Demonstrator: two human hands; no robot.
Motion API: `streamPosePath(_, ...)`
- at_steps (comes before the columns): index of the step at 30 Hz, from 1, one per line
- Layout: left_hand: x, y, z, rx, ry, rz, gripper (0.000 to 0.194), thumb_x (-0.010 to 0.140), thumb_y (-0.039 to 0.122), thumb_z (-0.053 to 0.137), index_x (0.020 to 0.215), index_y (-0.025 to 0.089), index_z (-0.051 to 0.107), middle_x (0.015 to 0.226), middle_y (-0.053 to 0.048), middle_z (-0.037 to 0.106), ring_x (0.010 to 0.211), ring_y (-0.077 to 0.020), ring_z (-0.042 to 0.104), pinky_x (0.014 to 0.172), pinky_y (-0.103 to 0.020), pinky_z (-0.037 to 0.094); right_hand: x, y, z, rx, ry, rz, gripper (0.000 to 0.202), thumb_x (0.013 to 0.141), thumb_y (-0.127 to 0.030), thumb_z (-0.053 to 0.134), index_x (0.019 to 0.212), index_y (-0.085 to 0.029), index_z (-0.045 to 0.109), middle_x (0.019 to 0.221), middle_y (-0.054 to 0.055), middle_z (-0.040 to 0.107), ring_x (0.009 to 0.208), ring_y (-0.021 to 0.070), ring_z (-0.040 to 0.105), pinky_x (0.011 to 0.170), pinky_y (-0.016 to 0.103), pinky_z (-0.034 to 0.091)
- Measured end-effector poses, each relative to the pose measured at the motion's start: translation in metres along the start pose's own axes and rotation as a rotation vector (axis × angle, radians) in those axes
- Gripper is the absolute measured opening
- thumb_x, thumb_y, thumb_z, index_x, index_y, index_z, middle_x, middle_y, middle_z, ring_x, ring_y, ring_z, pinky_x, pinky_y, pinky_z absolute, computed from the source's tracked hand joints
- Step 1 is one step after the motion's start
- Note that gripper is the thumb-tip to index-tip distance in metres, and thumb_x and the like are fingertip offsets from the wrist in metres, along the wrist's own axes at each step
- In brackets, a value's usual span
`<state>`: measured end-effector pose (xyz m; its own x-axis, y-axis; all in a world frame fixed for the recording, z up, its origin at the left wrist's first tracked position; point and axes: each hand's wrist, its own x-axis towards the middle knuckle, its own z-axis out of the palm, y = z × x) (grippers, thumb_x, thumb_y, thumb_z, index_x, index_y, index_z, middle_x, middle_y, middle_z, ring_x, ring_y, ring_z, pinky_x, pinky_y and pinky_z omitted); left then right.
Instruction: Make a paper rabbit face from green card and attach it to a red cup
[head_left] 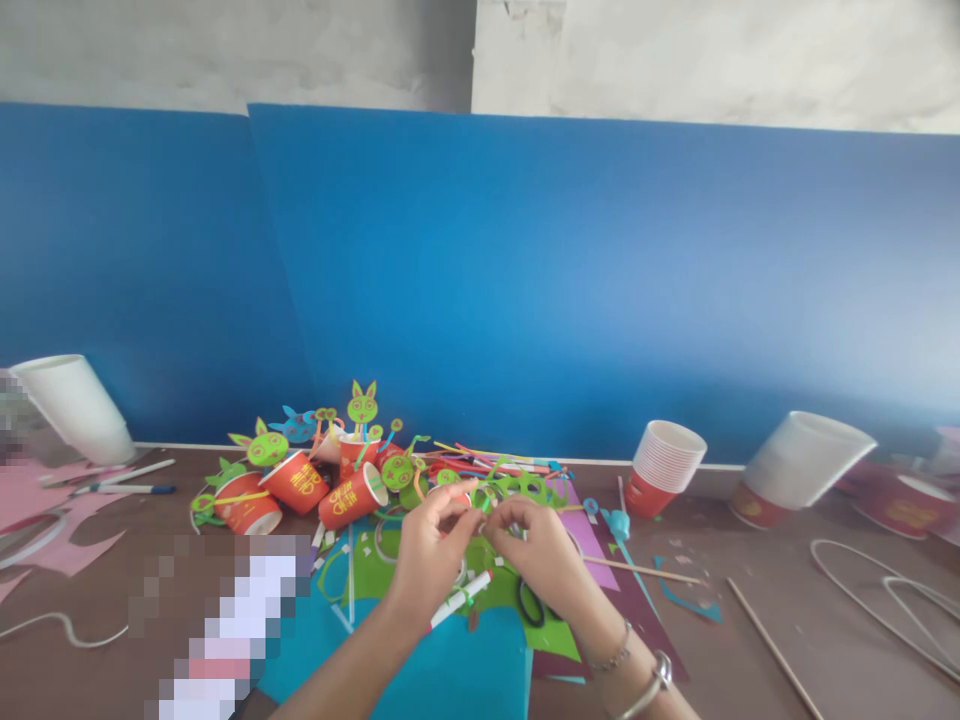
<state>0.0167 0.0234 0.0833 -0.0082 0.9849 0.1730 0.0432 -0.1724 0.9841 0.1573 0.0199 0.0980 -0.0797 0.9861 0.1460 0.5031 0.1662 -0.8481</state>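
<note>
My left hand (433, 545) and my right hand (541, 548) meet fingertip to fingertip above the craft sheets. Both are closed in a pinch; whatever lies between the fingers is too small to make out. Below them spreads a green sheet (375, 578) with cut-outs, on top of a blue sheet (472, 665). A white marker with a red end (461, 601) rests under my left wrist. The dark handle of a pair of scissors (531, 604) shows beside my right hand. Small white scraps are scattered around.
Red paper cups with green animal faces (296, 480) crowd the left back. Coloured strips (480, 460) lie behind my hands. Stacked paper cups (664, 465) stand right, near a white roll (802, 460). Wooden sticks (772, 645) and a white cable (862, 590) lie rightward. A blue partition (562, 290) rises behind.
</note>
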Motion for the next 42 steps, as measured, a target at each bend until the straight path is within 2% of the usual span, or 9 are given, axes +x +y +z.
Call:
streamPosePath(7, -0.001, 0.001, 0.000, 0.009, 0.003, 0.027, 0.029, 0.075, 0.028, 0.062, 0.101, 0.017, 0.066, 0.071, -0.002, 0.071, 0.067, -0.0178, 0.065, 0.059, -0.025, 0.050, 0.003, 0.006, 0.002, -0.013, 0.008, 0.028, 0.024, 0.073, -0.039, 0.061, 0.061, -0.018, 0.057, 0.070, 0.003, 0.062, 0.071, 0.0201, 0.058, 0.066, 0.029, 0.042)
streamPosePath(16, -0.001, 0.003, 0.000, -0.052, -0.029, 0.065, 0.031, 0.076, 0.027, 0.061, 0.105, 0.017, 0.065, 0.074, -0.002, 0.072, 0.070, -0.0171, 0.066, 0.068, -0.027, 0.052, 0.002, 0.008, 0.001, -0.046, 0.077, 0.018, 0.023, 0.071, -0.041, 0.066, 0.074, -0.019, 0.064, 0.079, 0.005, 0.067, 0.075, 0.0218, 0.061, 0.068, 0.030, 0.045)
streamPosePath(21, -0.001, -0.002, -0.001, -0.064, -0.011, 0.058, 0.035, 0.076, 0.032, 0.063, 0.108, 0.018, 0.064, 0.081, -0.003, 0.072, 0.072, -0.0170, 0.065, 0.064, -0.025, 0.050, 0.002, 0.004, 0.000, 0.051, 0.056, -0.117, 0.012, 0.074, -0.028, 0.065, 0.066, -0.020, 0.062, 0.078, 0.003, 0.064, 0.078, 0.0199, 0.061, 0.075, 0.030, 0.045)
streamPosePath(25, 0.000, -0.002, -0.001, -0.080, -0.030, 0.000, 0.046, 0.078, 0.037, 0.061, 0.120, 0.019, 0.056, 0.080, -0.003, 0.069, 0.053, -0.0117, 0.057, 0.048, -0.022, 0.042, 0.000, 0.000, 0.000, 0.084, 0.073, -0.174, 0.011, 0.075, -0.019, 0.059, 0.064, -0.020, 0.058, 0.081, 0.003, 0.064, 0.080, 0.0185, 0.060, 0.076, 0.030, 0.044)
streamPosePath(30, 0.005, 0.000, -0.002, 0.022, -0.099, 0.055, 0.016, 0.075, 0.032, 0.061, 0.078, 0.016, 0.064, 0.067, 0.000, 0.058, 0.059, -0.0118, 0.053, 0.054, -0.022, 0.042, 0.000, 0.001, -0.004, 0.082, 0.083, -0.242, 0.014, 0.077, -0.014, 0.053, 0.064, -0.020, 0.053, 0.078, 0.002, 0.060, 0.078, 0.0170, 0.058, 0.074, 0.028, 0.044)
streamPosePath(32, 0.006, -0.001, -0.002, 0.035, -0.139, 0.074, 0.018, 0.075, 0.031, 0.060, 0.064, 0.017, 0.059, 0.069, -0.001, 0.057, 0.062, -0.0124, 0.053, 0.056, -0.023, 0.042, 0.001, 0.003, -0.005, 0.086, 0.059, -0.233, 0.015, 0.076, -0.015, 0.054, 0.063, -0.020, 0.053, 0.078, 0.001, 0.061, 0.078, 0.0169, 0.059, 0.075, 0.029, 0.044)
streamPosePath(36, 0.007, -0.003, -0.004, 0.095, -0.079, 0.159, 0.020, 0.077, 0.030, 0.057, 0.061, 0.018, 0.056, 0.081, -0.004, 0.059, 0.073, -0.0162, 0.056, 0.064, -0.027, 0.044, 0.004, 0.008, -0.007, 0.061, 0.052, -0.149, 0.008, 0.078, -0.024, 0.058, 0.075, -0.019, 0.063, 0.087, 0.004, 0.064, 0.084, 0.0198, 0.060, 0.077, 0.032, 0.046)
streamPosePath(39, 0.009, -0.006, -0.005, 0.164, 0.017, 0.203, 0.021, 0.080, 0.031, 0.054, 0.063, 0.019, 0.056, 0.084, -0.005, 0.059, 0.078, -0.0182, 0.057, 0.068, -0.030, 0.045, 0.003, 0.006, -0.009, 0.007, 0.141, -0.151, 0.020, 0.080, -0.027, 0.058, 0.097, -0.020, 0.064, 0.100, 0.007, 0.064, 0.091, 0.0218, 0.059, 0.079, 0.034, 0.046)
streamPosePath(42, 0.010, -0.009, -0.005, 0.224, 0.085, 0.244, 0.018, 0.081, 0.030, 0.053, 0.067, 0.020, 0.058, 0.087, -0.005, 0.060, 0.085, -0.0203, 0.058, 0.073, -0.032, 0.045, -0.002, 0.001, -0.008, -0.077, 0.190, -0.240, 0.010, 0.081, -0.023, 0.055, 0.080, -0.020, 0.064, 0.088, 0.006, 0.065, 0.086, 0.0210, 0.059, 0.078, 0.033, 0.045)
